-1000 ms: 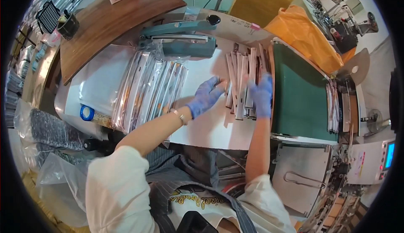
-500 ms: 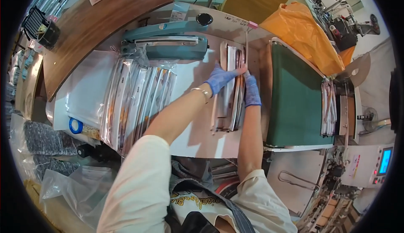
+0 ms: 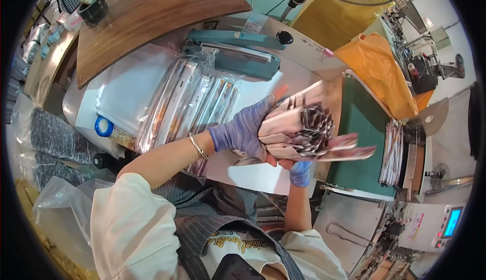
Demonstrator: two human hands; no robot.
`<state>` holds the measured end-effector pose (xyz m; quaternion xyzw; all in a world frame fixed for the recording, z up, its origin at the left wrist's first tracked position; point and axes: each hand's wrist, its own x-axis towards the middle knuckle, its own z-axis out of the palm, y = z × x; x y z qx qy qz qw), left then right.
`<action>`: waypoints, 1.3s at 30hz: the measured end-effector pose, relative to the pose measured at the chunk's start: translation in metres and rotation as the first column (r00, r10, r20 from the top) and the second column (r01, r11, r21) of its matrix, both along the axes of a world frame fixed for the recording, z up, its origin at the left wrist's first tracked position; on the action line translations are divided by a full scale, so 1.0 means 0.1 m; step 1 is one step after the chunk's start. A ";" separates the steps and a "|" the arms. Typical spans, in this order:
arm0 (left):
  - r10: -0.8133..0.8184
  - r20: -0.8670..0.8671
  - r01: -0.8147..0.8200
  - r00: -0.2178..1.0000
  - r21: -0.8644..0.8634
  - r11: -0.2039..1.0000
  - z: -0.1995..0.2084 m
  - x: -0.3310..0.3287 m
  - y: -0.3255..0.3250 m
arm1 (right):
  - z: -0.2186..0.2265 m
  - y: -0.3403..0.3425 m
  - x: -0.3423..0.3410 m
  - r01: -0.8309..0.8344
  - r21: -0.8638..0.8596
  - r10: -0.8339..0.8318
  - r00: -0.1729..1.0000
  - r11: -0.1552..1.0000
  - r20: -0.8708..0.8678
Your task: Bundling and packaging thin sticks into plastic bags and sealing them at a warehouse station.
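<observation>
Above the white work surface (image 3: 238, 176) I hold a bundle of flat, thin pink-white folded pieces (image 3: 288, 123), tilted so that its dark-edged, fanned ends show on the right. I cannot tell what exactly the pieces are. My left hand (image 3: 243, 128), in a blue-grey knit glove with bare fingertips, is closed around the bundle's left side. Beneath its lower edge, my right hand (image 3: 298, 171), in a like glove, grips from below; most of its fingers are hidden. Left of the bundle lie several clear-wrapped flat packs (image 3: 187, 103) in a row.
A teal hand-lever bag sealer (image 3: 235, 57) stands behind the packs. Clear plastic bags (image 3: 134, 85) and a blue tape roll (image 3: 104, 126) lie at left. A brown wooden board (image 3: 157, 24) lies beyond. At right are a green panel (image 3: 362, 143) and an orange bag (image 3: 374, 72).
The bundle has come up off the surface toward me and turned from upright to tilted, its ends now fanned. My left hand has shifted lower along it; my right hand moved underneath. The view has shifted.
</observation>
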<state>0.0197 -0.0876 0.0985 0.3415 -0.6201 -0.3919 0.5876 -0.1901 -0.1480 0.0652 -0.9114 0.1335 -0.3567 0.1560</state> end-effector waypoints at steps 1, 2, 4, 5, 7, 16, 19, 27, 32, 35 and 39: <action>0.041 0.068 -0.038 0.997 -0.047 0.998 0.11 0.01 0.05 | 0.08 0.13 -0.03 0.149 0.134 -0.148 0.989 0.980 -0.018; 0.085 0.135 -0.073 0.987 -0.094 0.993 0.27 0.02 0.12 | 0.31 0.11 -0.05 0.028 0.108 -0.019 0.996 0.994 -0.088; 0.024 0.075 -0.020 0.997 -0.058 0.998 0.36 0.02 0.23 | 1.02 0.46 0.52 -0.407 0.688 -0.007 0.858 0.601 0.513; -0.040 0.022 0.041 0.999 -0.040 0.998 0.40 0.02 0.25 | 1.03 0.45 0.55 -0.402 0.687 -0.003 0.862 0.605 0.506; -0.038 0.028 0.038 0.999 -0.022 0.999 0.28 -0.06 0.26 | 0.93 0.37 0.56 -0.329 0.515 0.010 0.849 0.792 0.528; 0.150 -0.817 0.540 0.556 0.493 0.683 -0.04 -0.15 1.13 | 0.66 0.38 0.87 -0.155 0.988 0.365 0.920 -0.003 0.145; 0.212 -0.589 0.315 0.780 0.662 0.679 -0.15 0.14 1.45 | 0.25 0.50 1.05 -0.069 0.995 0.331 0.940 -0.067 0.088; 0.532 0.698 -0.821 0.479 0.141 0.554 -0.82 2.56 2.21 | 0.20 0.86 1.45 -0.076 0.988 0.324 0.939 -0.132 0.115; 0.508 0.807 -0.914 0.303 0.095 0.394 -0.92 2.61 2.12 | 0.12 0.92 1.54 0.022 0.995 0.324 0.946 -0.095 0.010; 0.716 0.366 -0.794 0.594 0.408 0.451 -0.58 1.84 1.86 | 0.10 0.90 1.61 0.043 0.999 0.335 0.941 0.009 -0.044; 0.672 0.484 -0.821 0.560 0.217 0.528 -0.22 0.86 1.70 | 0.16 1.04 1.84 0.046 0.998 0.334 0.942 -0.044 -0.028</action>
